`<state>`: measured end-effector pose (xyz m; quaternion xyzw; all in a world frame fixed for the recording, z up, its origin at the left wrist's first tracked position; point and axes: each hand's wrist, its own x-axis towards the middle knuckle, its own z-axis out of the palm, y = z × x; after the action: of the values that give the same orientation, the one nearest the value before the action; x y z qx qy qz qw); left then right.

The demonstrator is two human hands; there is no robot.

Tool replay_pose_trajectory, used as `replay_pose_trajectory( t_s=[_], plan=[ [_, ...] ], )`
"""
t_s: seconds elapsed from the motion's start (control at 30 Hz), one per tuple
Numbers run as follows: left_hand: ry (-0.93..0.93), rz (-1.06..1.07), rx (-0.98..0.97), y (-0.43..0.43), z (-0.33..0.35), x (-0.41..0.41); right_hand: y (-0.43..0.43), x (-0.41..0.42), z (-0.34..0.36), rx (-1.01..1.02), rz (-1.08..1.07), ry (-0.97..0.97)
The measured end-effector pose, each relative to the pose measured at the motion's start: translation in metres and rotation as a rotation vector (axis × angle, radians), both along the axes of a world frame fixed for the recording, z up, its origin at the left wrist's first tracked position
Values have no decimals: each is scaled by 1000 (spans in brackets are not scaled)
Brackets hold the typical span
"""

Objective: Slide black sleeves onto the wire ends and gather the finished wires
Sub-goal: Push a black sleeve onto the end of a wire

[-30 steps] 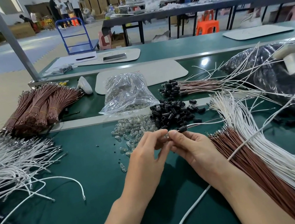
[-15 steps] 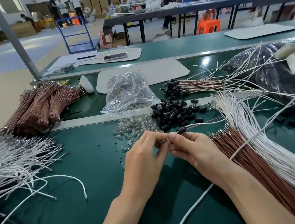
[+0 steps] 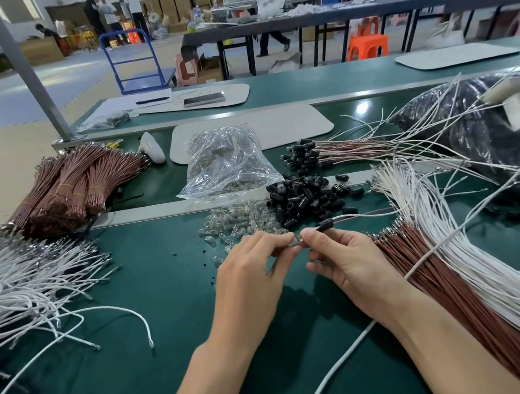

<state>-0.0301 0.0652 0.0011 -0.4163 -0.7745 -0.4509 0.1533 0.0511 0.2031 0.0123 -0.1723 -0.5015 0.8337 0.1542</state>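
Observation:
My left hand and my right hand meet at the fingertips over the green mat. Between them they pinch the ends of a white and a brown wire. A black sleeve sits on these wires just beyond my right fingertips. A small clear piece shows between the fingertips. A pile of loose black sleeves lies right behind the hands. Sleeved wires lie gathered farther back, their black ends pointing left. Bare brown wires and white wires fan out to the right.
Clear glass bulbs are scattered left of the sleeves, with a clear plastic bag behind. Bundled brown wires lie at the back left and loose white wires at the left. A black plastic bag fills the right.
The fingertips of both hands have shifted slightly on the wire ends. The black sleeve stays just beyond my right fingertips.

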Motion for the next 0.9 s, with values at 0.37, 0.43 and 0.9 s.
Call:
replay_pose_trajectory(
  t_s=[0.37,0.43,0.9],
  plan=[
    [41,3,-60,-1,5,4,0,0,0,46,7,-22],
    [74,2,-56,-1,5,3,0,-1,-1,52,6,-26],
    [6,59,26,-2,4,2,5,2,6,-96,-42,25]
  ],
)
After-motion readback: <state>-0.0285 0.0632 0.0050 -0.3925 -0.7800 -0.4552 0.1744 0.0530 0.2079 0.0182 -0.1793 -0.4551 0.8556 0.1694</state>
